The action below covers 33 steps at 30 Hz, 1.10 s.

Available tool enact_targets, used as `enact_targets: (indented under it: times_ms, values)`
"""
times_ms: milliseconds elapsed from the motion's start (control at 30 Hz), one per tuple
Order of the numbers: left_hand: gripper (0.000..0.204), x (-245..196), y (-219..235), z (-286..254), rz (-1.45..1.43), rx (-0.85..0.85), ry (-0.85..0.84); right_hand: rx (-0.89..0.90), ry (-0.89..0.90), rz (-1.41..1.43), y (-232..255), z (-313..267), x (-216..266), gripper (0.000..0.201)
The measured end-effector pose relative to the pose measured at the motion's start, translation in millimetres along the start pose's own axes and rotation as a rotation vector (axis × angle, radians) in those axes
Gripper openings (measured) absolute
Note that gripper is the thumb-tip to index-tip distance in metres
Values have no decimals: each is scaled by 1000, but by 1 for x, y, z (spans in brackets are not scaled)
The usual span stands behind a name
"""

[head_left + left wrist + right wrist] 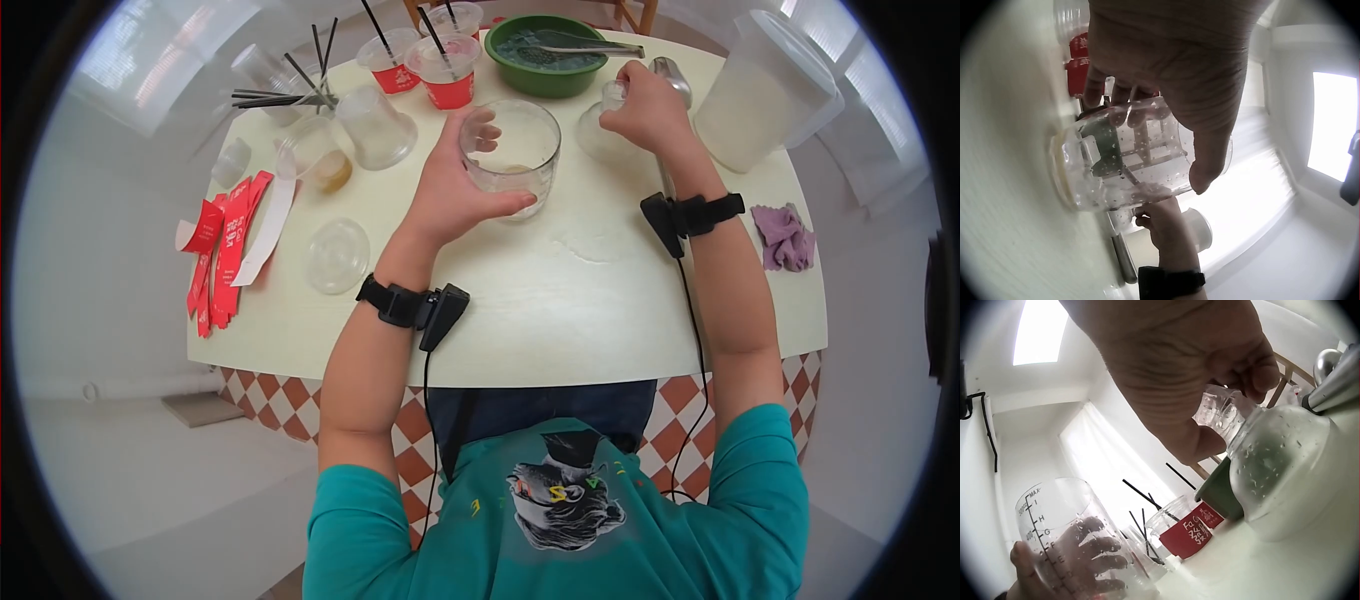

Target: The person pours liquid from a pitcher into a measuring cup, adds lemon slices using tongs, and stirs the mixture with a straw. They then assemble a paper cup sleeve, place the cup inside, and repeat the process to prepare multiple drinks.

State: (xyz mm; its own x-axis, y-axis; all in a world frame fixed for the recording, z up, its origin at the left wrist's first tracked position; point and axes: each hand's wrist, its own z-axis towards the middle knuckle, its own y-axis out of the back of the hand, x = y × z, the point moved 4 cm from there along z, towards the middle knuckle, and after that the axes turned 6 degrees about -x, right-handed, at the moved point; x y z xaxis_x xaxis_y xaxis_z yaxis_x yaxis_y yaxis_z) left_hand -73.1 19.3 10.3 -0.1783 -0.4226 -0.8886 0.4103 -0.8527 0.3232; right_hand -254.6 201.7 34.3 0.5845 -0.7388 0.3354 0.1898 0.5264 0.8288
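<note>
The left hand (447, 185) holds a clear, wide measuring cup (528, 180) upright on the table, thumb on the near side and fingers round the far side. Water drops dot its wall in the left wrist view, and black scale marks run down the cup (1063, 528) in the right wrist view. To its right, the right hand (653, 108) pinches the narrow neck of a clear, rounded vessel or lid (1285, 462), also wet with drops, its wide part down at the table. The two clear pieces stand apart.
Behind are red-labelled cups (450, 92) with black straws and a green basin (548, 80) with metal tongs. A large pitcher (755, 105) and a purple cloth (785, 238) lie right. Clear cups (375, 130), a clear lid (337, 256) and red sleeves (232, 235) are left.
</note>
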Motion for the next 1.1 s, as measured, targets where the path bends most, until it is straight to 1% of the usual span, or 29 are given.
enact_targets:
  times_ms: [67, 100, 167, 200, 267, 300, 367, 400, 433, 467, 500, 667, 733, 767, 833, 867, 900, 967, 1000, 1067, 1100]
  values:
    - [97, -1, 0, 0, -16, 0, 7, -64, 4, 30, 4, 2, -1, 48]
    - [97, 0, 0, 1, -17, -2, 7, -63, 5, 29, 13, 3, 2, 48]
    - [97, 2, 0, 0, -19, -8, -22, -215, 162, 464, 54, 2, 19, 47]
    - [97, 2, 0, 0, -20, -10, -19, -211, 162, 464, 68, -4, 31, 47]
    - [97, 0, 0, 1, -13, 3, -5, -144, 227, 940, 87, -18, 63, 26]
    - [97, 1, -1, 1, -14, 6, -4, -145, 224, 939, 83, -19, 64, 26]
    - [95, 3, -4, 2, -66, 17, -38, -24, 223, 972, 70, -21, 67, 40]
    - [95, 0, -6, 1, -68, 18, -38, -1, 265, 908, 78, -30, 77, 35]
    - [93, -5, -8, 1, -143, 37, -36, 1, 266, 906, 77, -31, 77, 35]
    - [92, -8, -10, 0, -218, 54, -34, 27, 244, 895, 73, -32, 76, 40]
    - [92, -8, -10, 0, -219, 49, -35, 54, 226, 885, 68, -32, 76, 46]
    - [91, -8, -12, -1, -223, 47, -19, -25, 278, 933, 68, -38, 87, 50]
    - [90, -8, -12, -1, -227, 48, -25, -26, 347, 1020, 67, -38, 89, 49]
    - [90, -8, -12, -1, -228, 51, -30, -23, 350, 1018, 64, -38, 88, 49]
    - [90, -6, -13, -1, -260, 56, -27, -38, 436, 840, 60, -41, 90, 47]
    - [89, -5, -14, -1, -290, 64, -25, -90, 453, 857, 60, -40, 92, 41]
    - [89, -5, -14, -1, -292, 59, -25, -86, 457, 856, 57, -40, 94, 41]
    - [87, -4, -15, -2, -331, 77, 13, -122, 511, 942, 53, -41, 97, 47]
    - [87, -4, -15, -2, -334, 71, 12, -118, 516, 941, 53, -41, 99, 47]
    - [86, -4, -15, -3, -309, 78, -1, -35, 556, 900, 53, -42, 100, 51]
    - [86, -4, -16, -3, -310, 73, -2, -33, 560, 900, 53, -43, 100, 51]
